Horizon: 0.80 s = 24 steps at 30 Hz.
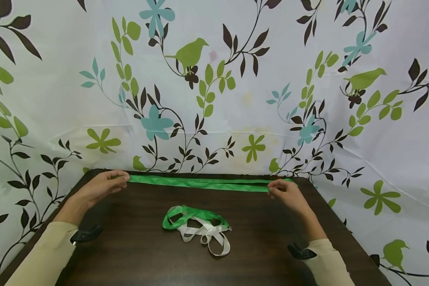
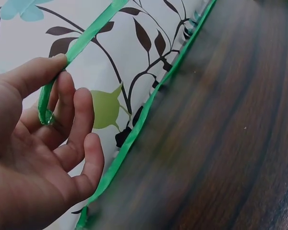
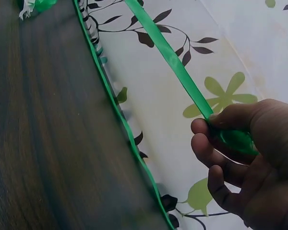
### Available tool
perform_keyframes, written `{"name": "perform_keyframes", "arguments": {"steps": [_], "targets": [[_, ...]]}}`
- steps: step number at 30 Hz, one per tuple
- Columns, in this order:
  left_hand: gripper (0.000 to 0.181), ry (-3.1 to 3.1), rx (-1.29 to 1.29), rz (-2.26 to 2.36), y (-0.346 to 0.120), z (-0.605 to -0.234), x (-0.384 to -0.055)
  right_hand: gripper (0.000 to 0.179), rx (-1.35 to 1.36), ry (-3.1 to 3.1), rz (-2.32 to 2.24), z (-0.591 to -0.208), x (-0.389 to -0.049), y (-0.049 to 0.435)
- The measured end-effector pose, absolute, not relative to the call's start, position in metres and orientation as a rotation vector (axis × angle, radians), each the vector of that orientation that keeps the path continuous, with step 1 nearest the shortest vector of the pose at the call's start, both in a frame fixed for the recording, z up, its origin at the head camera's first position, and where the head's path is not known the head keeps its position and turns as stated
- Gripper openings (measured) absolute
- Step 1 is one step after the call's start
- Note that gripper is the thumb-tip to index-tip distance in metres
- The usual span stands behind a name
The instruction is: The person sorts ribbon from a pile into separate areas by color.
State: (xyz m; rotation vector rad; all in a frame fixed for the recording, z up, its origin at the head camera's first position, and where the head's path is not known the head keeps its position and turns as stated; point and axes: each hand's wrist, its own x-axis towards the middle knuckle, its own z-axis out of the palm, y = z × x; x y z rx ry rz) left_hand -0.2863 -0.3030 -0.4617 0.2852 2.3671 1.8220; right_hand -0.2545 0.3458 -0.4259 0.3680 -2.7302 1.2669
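Observation:
A green satin ribbon [image 1: 200,184] stretches nearly straight across the back of the table. My left hand [image 1: 105,186] pinches its left end between thumb and index finger; a short tail [image 2: 45,100] hangs behind the thumb in the left wrist view. At the other side my right hand [image 1: 286,192] pinches the ribbon [image 3: 173,60] the same way, and a loop of it [image 3: 235,139] curls inside the fingers. A second green strand [image 2: 134,129] runs along the table's back edge, just beyond the held length. The other fingers of both hands curl loosely.
Nearer the middle of the dark wooden table [image 1: 146,254] lies a loose heap of green ribbon [image 1: 171,225] and white ribbon [image 1: 211,229], looped together. A cloth [image 1: 214,151] printed with birds and leaves hangs behind the table and at its sides.

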Motion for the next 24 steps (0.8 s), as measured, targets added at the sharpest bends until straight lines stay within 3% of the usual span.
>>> {"name": "perform_keyframes", "arguments": {"steps": [10,24], "targets": [[0.059,2.459,0.222,1.764,-0.309,-0.468,-0.292,0.026,0.298,-2.704,1.296,-0.432,-0.259,0.354],[0.053,2.528,0.247,1.687,-0.314,-0.48,-0.297,0.029,0.216,-2.696,1.256,-0.431,-0.263,0.365]]}}
